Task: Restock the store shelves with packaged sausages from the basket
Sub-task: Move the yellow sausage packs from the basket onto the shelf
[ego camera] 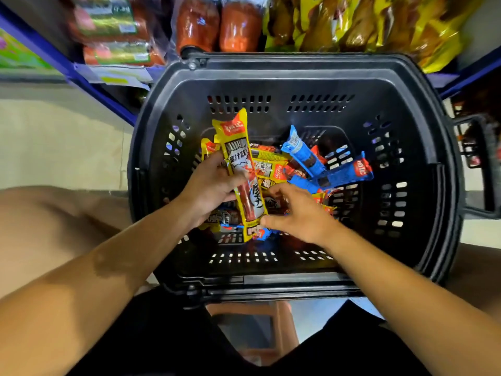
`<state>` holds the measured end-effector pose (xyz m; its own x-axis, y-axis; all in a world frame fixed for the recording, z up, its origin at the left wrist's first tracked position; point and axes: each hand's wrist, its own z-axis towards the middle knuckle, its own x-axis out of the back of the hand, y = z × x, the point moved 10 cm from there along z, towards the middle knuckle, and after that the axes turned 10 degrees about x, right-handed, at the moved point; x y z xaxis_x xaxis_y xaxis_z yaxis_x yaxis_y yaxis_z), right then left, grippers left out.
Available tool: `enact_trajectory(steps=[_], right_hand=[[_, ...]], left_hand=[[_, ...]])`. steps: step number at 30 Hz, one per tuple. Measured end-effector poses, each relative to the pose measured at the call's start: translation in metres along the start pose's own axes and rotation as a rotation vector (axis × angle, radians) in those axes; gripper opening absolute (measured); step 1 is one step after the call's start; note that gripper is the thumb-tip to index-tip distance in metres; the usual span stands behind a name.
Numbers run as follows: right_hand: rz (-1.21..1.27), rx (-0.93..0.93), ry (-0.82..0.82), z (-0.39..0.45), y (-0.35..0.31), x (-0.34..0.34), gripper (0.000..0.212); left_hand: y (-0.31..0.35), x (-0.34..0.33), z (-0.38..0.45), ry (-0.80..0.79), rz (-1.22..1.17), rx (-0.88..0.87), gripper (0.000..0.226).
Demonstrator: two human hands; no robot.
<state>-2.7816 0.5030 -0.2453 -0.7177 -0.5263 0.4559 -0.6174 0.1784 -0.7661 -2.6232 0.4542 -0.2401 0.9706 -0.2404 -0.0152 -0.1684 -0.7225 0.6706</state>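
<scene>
Left hand point(210, 189) curled round a yellow pack point(238, 169), thumb across its front, long axis running away toward the shelf point(89, 85), top end raised over the basket point(423, 147). Right hand point(301, 213) just beside the pack's near end, thumb touching that end, fingers point(279, 192) bent down into the pile; whether pinching anything, cannot tell. More yellow packs and two blue packs point(325, 166) heaped on the basket floor under and to the right of both hands. Left hand nearer the shelf, so probably the one to carry. Shelf beyond the far rim, already crowded with red sausages point(219, 25) and yellow bags point(379, 23). High basket wall between pack and shelf: needs lifting clear first.
</scene>
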Motion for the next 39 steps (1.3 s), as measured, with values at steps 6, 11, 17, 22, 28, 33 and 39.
enact_trajectory(steps=[6,11,17,22,28,33,39], right_hand=[[-0.33,-0.196,0.015,0.014,0.08,0.055,0.068],[-0.527,-0.246,-0.196,0.026,0.124,0.032,0.073],[-0.65,-0.249,-0.237,0.038,0.13,0.019,0.065],[-0.148,-0.334,-0.205,0.028,0.127,0.015,0.033],[0.342,-0.187,0.167,0.021,0.09,0.074,0.047],[0.414,0.005,0.524,-0.002,0.048,0.129,0.028],[0.706,0.078,0.722,-0.034,0.01,0.149,0.017]], left_hand=[[-0.008,0.019,0.007,0.05,-0.044,0.102,0.027],[-0.019,0.032,0.011,0.11,-0.136,0.206,0.019],[-0.021,0.028,0.01,0.055,-0.118,0.239,0.011],[-0.018,0.026,0.01,0.057,-0.148,0.224,0.013],[-0.017,0.024,0.008,0.073,-0.221,0.249,0.023],[-0.013,0.016,0.003,0.035,-0.276,0.214,0.024],[0.005,-0.006,-0.01,-0.045,-0.34,0.123,0.026]])
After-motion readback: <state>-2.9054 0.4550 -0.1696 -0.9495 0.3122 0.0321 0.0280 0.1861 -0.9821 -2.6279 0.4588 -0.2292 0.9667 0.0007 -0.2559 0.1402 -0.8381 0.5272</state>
